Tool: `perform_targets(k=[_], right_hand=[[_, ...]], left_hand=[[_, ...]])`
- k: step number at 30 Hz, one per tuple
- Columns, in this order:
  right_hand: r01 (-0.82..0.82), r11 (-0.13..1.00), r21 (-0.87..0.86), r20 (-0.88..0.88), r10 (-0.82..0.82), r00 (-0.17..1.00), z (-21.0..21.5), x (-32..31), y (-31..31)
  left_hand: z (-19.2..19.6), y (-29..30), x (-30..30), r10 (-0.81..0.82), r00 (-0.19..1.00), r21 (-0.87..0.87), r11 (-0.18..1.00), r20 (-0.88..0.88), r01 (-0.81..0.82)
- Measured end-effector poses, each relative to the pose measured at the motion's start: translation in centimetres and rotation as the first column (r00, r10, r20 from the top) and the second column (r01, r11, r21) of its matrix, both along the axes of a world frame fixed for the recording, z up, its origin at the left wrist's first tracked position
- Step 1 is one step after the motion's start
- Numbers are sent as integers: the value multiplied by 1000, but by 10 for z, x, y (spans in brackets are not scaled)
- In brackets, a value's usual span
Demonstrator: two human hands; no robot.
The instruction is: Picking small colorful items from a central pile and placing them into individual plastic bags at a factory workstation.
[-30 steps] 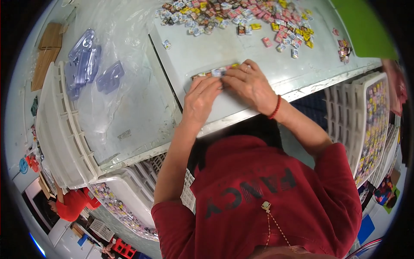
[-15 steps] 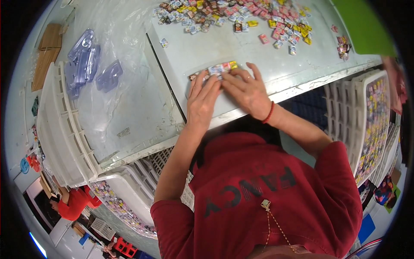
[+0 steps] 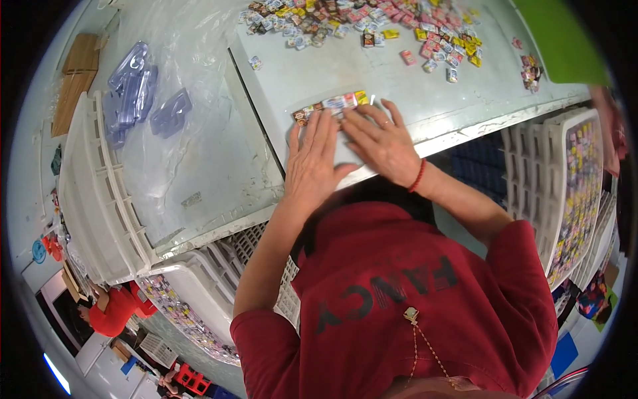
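Note:
My left hand [image 3: 312,163] lies flat, fingers together, on the pale tabletop [image 3: 399,93], its fingertips touching a short row of small colourful packets [image 3: 330,106]. Beside it my right hand [image 3: 380,141], with a red cord at the wrist, also presses flat with fingers spread, its fingertips at the row's right end. Neither hand grips anything. Farther along the top lies a wide scatter of several small colourful packets [image 3: 372,20].
Clear plastic blister shells [image 3: 139,93] lie on a plastic-covered sheet [image 3: 193,146] to the left. White slotted crates [image 3: 93,199] stand at the left; another filled with packets [image 3: 578,179] at the right. Brown cardboard [image 3: 76,80] sits far left. A person in red [image 3: 113,309] is below left.
Both hands have slid the row of packets away from the near edge, and the fingers have flattened out over the tabletop.

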State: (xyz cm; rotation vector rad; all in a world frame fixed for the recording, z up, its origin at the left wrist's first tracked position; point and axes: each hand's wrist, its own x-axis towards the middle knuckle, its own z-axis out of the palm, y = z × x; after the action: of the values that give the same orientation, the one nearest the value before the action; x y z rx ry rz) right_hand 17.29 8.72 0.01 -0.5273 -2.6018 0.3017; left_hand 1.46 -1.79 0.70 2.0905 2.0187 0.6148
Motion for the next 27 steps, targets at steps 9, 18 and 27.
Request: perform_targets(k=[9, 18, 27], right_hand=[[-24, 998, -64, -121, 16, 992, -2, 3, 2], [-54, 998, -31, -146, 49, 988, 5, 2, 2], [38, 994, -99, -216, -59, 975, 8, 11, 15]], left_hand=[[-1, 0, -1, -23, 1000, 14, 1000, 13, 23], [4, -1, -7, -61, 998, -13, 998, -27, 61], [-1, -10, -34, 130, 977, 255, 952, 167, -170]])
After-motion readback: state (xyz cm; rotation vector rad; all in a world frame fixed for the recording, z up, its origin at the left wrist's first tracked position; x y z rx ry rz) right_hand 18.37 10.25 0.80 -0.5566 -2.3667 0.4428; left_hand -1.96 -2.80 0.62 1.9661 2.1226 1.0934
